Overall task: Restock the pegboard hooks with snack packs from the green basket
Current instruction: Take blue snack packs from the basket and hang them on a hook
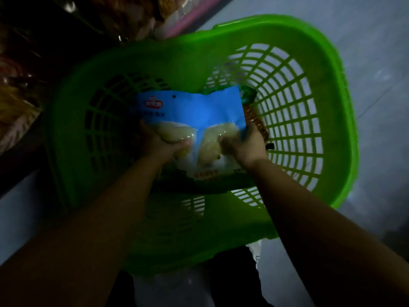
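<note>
both hands down inside the bright green slatted plastic basket [287, 32], which sits on the pale floor [376, 63]. between them: a flat blue plastic snack pack with a clear window showing pale contents [194, 116].

left hand [159, 145]: fingers curled round the pack's lower left, gripping over one pale lump. right hand [245, 145]: fingers curled round the lower right edge, thumb side pressing the window. so it's a two-handed grip on the near end, both about equally close to it. can't tell if the pack is already lifted off the basket bottom or resting on it.

key geometry: pack's long axis runs away from the person, near end in the hands, far end free. a small dark dot near the far blue header [174, 96] looks like the hang hole, but it's small and the frame is dim, so not sure. if so, the hooking end points away from the fingers, which is the end that has to meet a hook.

another pack, green-topped with brownish contents [252, 111], lies just beside and partly under the blue one on the right, so stock remains.

dark shelving with packaged goods [26, 89] is at upper left; no pegboard hooks visible. my guess is lift out, turn left and up.
</note>
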